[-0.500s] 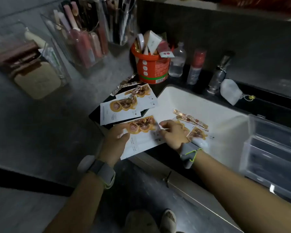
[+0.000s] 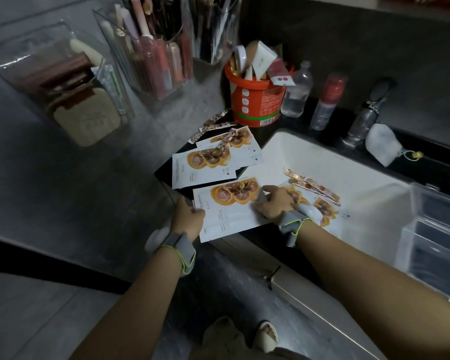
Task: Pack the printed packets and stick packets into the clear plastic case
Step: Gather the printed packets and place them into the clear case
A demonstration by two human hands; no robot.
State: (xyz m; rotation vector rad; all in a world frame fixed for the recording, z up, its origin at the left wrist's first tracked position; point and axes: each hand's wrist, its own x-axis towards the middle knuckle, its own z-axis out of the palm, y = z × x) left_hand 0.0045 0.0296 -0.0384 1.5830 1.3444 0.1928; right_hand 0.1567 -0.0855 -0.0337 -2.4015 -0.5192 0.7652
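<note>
Head view: the only camera you have.
Left hand: your left hand [image 2: 190, 216] pinches the left edge of a white printed packet with an orange-brown picture [image 2: 229, 206].
Right hand: your right hand [image 2: 274, 201] presses fingers down on that packet's right side; whether it grips, you cannot tell.
Other printed packets: two more overlapping white packets [image 2: 208, 165] lie just behind on the dark counter; others show under your right wrist.
Stick packets: thin patterned gold-brown sticks [image 2: 312, 185] rest on the white surface [image 2: 322, 157].
Case: the clear plastic case [image 2: 437, 229] stands at the right, apart from both hands.
</note>
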